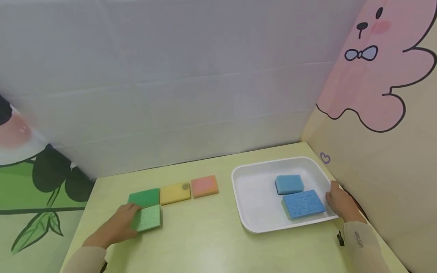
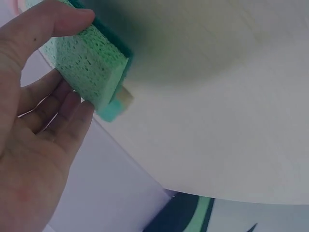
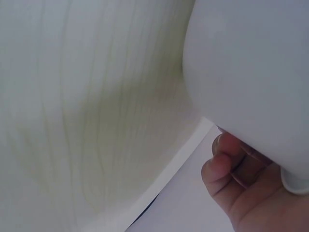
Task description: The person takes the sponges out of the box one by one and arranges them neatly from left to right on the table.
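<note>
the left hand [image 1: 121, 223] grasps the light green sponge [image 1: 149, 218], thumb along one edge and fingers along the opposite one, as the left wrist view shows; its pale face is full of small pores, and a darker green layer lies against the other side. this sponge is on the left part of the pale yellow surface [image 1: 205, 242], at the near edge of the dark green sponge [image 1: 145, 197]; whether it rests on anything or is lifted a little, i cannot tell. to the right of the dark green one runs a loose row: first the yellow sponge [image 1: 174, 193], with a greyish round spot near its far right corner, then the pink sponge [image 1: 204, 185], whose side is orange. well apart from them, on the right part of the surface, stands the white tray [image 1: 254, 201]. the right hand [image 1: 343, 201] grasps the right side of its rim, and in the right wrist view the fingers are bent beneath the edge. inside, toward that hand, lie the light blue sponge [image 1: 289, 184] and, just in front of it, the larger blue sponge [image 1: 304, 204], with a greenish lower layer. behind the surface rises a whitish backdrop [image 1: 205, 76], and the wall to the right carries a pink bear drawing [image 1: 385, 87] with a bow tie.
</note>
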### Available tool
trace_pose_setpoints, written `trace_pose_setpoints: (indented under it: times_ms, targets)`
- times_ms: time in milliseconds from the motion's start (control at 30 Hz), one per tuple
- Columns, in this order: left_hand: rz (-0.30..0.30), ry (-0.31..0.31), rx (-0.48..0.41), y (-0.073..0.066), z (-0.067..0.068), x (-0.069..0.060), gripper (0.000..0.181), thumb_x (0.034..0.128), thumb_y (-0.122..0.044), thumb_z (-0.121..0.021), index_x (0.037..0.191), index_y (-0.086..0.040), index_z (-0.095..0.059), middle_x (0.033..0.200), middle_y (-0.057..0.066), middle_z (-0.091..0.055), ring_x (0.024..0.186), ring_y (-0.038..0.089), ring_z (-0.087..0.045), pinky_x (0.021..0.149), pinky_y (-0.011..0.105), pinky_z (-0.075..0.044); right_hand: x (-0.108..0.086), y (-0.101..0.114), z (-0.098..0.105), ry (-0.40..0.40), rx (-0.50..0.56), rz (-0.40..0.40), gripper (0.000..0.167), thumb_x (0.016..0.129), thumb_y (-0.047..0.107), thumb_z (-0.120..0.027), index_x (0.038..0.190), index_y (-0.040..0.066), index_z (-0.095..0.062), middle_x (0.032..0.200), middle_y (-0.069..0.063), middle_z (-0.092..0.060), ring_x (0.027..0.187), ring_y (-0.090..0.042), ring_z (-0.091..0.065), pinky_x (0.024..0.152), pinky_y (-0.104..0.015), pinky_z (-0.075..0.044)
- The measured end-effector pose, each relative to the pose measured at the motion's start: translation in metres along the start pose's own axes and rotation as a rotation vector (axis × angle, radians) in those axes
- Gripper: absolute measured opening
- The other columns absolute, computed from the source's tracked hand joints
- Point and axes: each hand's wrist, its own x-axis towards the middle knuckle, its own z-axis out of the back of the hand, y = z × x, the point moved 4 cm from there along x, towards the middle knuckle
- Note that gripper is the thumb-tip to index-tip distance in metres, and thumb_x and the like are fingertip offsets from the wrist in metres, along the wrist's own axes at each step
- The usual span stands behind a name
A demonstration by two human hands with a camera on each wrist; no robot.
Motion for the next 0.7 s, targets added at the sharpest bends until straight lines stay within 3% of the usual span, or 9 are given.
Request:
trace_pose_setpoints:
  times_ms: [333,700]
  targets:
    - [0.021,0.033,-0.015,0.018,-0.013,-0.003,0.075,0.0641,-0.009,-0.090,0.127,0.010,-0.053,0.122,0.026,-0.052,0.114,0.049,-0.048,0.094,0.062,-0.043,-0.001,-0.003,-0.002,0.013,0.003,-0.013,0.048,0.102,0.011,-0.042,0.135,-0.018,-0.021,0.119,-0.048,-0.045,0.097,-0.050,-0.059,0.076,-0.060,-0.048]
    - [0.036,0.044,-0.031,0.017,-0.020,0.000,0.077,0.0668,-0.007,-0.088,0.131,0.012,-0.051,0.124,0.026,-0.051,0.116,0.050,-0.047,0.095,0.062,-0.042,0.000,0.000,-0.001,0.014,-0.003,-0.031,0.050,0.103,0.010,-0.042,0.136,-0.018,-0.019,0.120,-0.048,-0.044,0.097,-0.050,-0.058,0.077,-0.061,-0.047]
